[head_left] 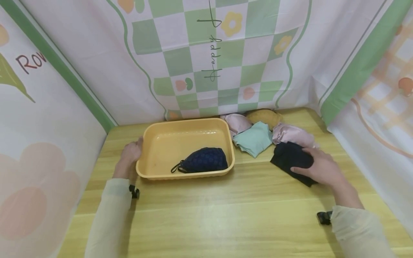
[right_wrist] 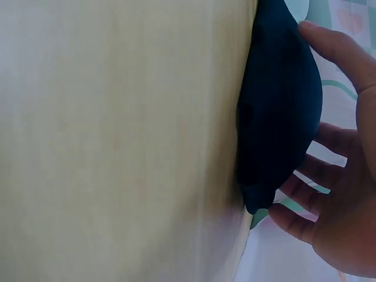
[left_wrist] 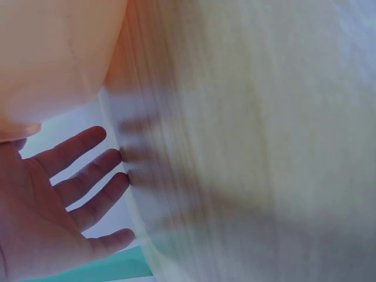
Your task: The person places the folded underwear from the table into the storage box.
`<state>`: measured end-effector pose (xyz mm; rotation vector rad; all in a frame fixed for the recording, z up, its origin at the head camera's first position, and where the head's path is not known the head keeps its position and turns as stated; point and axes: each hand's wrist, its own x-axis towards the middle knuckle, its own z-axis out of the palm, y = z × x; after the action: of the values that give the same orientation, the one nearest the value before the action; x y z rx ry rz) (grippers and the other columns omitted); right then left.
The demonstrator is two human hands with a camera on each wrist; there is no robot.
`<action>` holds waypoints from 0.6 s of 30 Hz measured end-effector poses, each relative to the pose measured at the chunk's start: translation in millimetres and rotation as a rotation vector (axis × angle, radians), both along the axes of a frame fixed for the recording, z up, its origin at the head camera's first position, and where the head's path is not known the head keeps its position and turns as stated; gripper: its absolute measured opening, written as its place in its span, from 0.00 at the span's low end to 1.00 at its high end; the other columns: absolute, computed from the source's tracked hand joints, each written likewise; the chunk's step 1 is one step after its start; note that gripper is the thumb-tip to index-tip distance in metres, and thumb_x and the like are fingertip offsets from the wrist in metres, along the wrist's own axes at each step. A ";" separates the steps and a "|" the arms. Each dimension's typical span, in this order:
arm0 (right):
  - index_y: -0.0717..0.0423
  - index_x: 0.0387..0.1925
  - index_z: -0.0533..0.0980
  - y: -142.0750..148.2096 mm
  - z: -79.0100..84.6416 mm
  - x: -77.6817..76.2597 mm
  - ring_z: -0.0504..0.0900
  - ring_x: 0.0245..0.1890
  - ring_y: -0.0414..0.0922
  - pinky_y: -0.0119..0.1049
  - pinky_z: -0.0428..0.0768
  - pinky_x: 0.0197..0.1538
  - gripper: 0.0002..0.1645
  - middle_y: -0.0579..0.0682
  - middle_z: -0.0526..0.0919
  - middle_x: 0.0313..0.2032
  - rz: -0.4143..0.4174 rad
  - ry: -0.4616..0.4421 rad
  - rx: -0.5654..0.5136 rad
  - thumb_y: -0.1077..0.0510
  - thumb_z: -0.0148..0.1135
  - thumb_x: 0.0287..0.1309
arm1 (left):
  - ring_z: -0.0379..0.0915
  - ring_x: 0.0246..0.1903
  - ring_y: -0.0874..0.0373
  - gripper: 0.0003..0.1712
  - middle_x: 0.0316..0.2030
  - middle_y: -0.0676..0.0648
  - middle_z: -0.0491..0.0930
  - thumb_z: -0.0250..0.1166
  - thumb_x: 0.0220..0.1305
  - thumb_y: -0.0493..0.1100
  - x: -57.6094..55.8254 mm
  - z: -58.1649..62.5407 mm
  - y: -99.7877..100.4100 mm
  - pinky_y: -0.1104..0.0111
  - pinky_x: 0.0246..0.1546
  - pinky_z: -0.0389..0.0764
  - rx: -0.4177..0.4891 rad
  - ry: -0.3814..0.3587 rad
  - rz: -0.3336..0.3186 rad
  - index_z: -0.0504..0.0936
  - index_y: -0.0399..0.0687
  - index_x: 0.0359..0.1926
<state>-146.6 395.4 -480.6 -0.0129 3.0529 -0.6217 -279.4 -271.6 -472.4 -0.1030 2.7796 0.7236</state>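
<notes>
A yellow plastic basin [head_left: 185, 176] stands on the table with a dark navy drawstring pouch [head_left: 204, 160] lying inside at its front right. My left hand [head_left: 131, 152] is at the basin's left side; in the left wrist view its fingers [left_wrist: 88, 176] stretch out straight below the basin's rim, near the tabletop. At the right, my right hand [head_left: 322, 166] lies over a black folded cloth bundle [head_left: 292, 161]. Seen from the right wrist, the thumb touches one end of the black bundle [right_wrist: 279, 106] and the loosely spread fingers reach its other side. The bundle rests on the table.
Right of the basin sit a mint green cloth bundle [head_left: 254, 139], a pale pink one [head_left: 237, 123], a mustard yellow one [head_left: 264, 117] and another pink one [head_left: 292, 134]. Patterned curtains [head_left: 206, 53] rise behind the table [head_left: 206, 215] and along both sides.
</notes>
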 end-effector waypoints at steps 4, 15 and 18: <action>0.65 0.70 0.60 -0.2 -2.8 -0.8 0.60 0.61 0.80 0.74 0.60 0.59 0.67 0.80 0.60 0.67 0.009 -0.020 0.036 0.26 0.74 0.42 | 0.57 0.69 0.26 0.52 0.69 0.24 0.61 0.15 0.74 0.67 0.9 -0.4 0.3 0.41 0.73 0.57 -0.011 0.011 -0.014 0.61 0.28 0.71; 0.64 0.72 0.55 -3.5 -0.3 0.1 0.63 0.57 0.81 0.77 0.67 0.51 0.73 0.80 0.57 0.68 0.033 -0.099 0.097 0.23 0.73 0.38 | 0.58 0.69 0.26 0.54 0.69 0.24 0.62 0.14 0.73 0.68 0.3 -0.4 -0.1 0.40 0.72 0.58 -0.015 0.005 -0.016 0.61 0.28 0.71; 0.64 0.72 0.56 -3.5 -1.9 -1.3 0.65 0.57 0.80 0.76 0.69 0.51 0.70 0.79 0.62 0.66 0.046 -0.092 0.106 0.25 0.72 0.41 | 0.58 0.69 0.26 0.56 0.69 0.24 0.62 0.13 0.72 0.69 1.0 0.2 0.0 0.40 0.72 0.58 -0.007 -0.002 -0.006 0.61 0.28 0.71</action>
<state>-147.9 391.9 -482.6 -0.0504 2.9822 -0.4446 -278.4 -271.6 -472.1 -0.0966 2.7797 0.7122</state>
